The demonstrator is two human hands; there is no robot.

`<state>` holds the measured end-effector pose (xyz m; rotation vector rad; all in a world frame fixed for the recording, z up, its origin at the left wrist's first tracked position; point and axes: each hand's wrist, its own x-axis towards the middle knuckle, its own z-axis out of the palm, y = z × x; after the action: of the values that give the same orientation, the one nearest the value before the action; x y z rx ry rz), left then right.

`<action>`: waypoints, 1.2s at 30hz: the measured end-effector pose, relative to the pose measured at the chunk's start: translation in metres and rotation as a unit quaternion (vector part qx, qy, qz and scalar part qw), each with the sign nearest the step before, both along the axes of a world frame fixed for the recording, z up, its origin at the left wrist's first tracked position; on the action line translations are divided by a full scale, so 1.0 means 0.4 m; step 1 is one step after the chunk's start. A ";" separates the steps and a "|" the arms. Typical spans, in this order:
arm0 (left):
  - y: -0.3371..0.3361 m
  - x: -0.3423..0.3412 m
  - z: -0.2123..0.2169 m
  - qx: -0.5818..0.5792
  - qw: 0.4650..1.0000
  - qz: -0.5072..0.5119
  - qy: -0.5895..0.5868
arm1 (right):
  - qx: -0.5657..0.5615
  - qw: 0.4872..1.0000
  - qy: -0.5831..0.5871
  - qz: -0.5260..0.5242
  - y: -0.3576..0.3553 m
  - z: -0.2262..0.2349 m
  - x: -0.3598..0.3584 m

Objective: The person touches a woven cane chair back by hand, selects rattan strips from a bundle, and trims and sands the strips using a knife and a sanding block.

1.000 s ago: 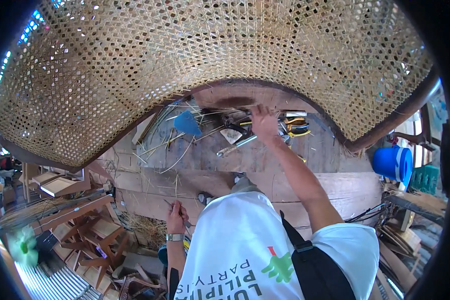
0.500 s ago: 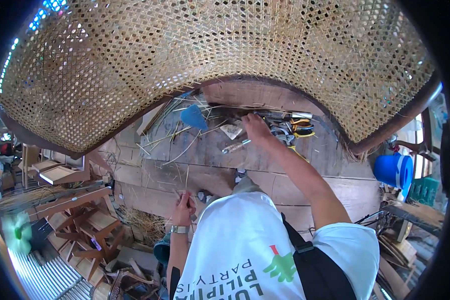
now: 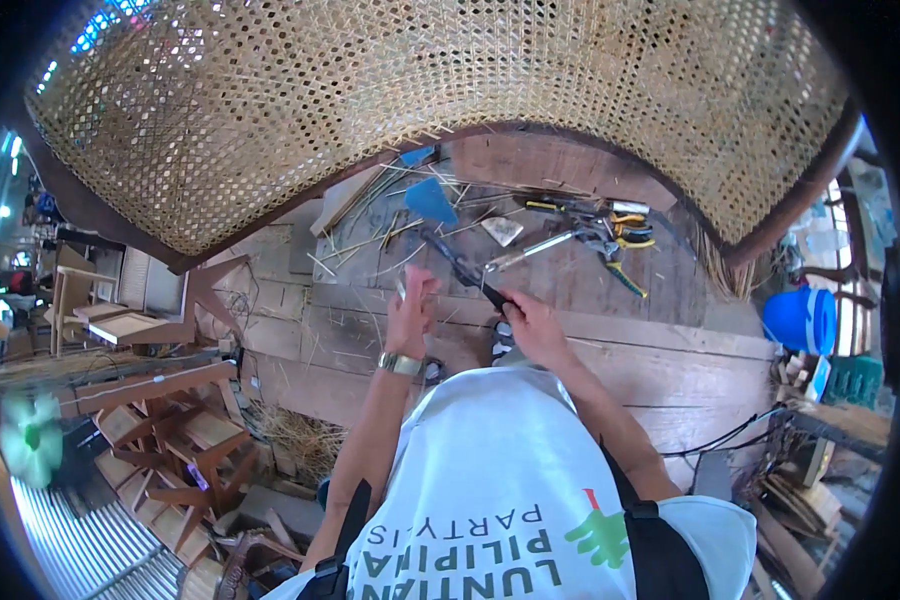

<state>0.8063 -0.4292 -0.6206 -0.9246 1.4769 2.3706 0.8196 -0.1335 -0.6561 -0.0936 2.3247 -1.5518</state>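
Note:
My right hand (image 3: 535,325) is closed around the handle of a long dark tool (image 3: 460,265) whose tip points up and left, toward the woven cane panel (image 3: 420,100). Just left of it, my left hand (image 3: 410,310) is raised with its fingers up; it wears a metal wristwatch (image 3: 400,364) and seems to pinch a thin pale cane strip (image 3: 402,288). The two hands are a short gap apart above the plank floor (image 3: 650,350). The panel, framed in dark wood, arches over the top of the view.
A cluster of hand tools (image 3: 610,235) with yellow grips, a blue scrap (image 3: 430,200) and loose cane strands lie on the planks under the panel. There is a blue bucket (image 3: 800,320) at right, wooden furniture frames (image 3: 160,420) at left, and a black cable (image 3: 730,435) on the floor.
My right hand has drawn back from the tool cluster toward my body, now with the dark tool in it. My left hand has risen and moved up beside it.

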 end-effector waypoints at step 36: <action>-0.168 0.298 -0.100 -0.320 0.909 -0.262 0.056 | -0.283 0.916 0.147 -0.245 -0.299 0.124 0.388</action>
<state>0.9254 -0.4965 -0.6606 -0.3979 2.2625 1.5891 0.9749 -0.2530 -0.6064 0.1411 2.1206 -2.5959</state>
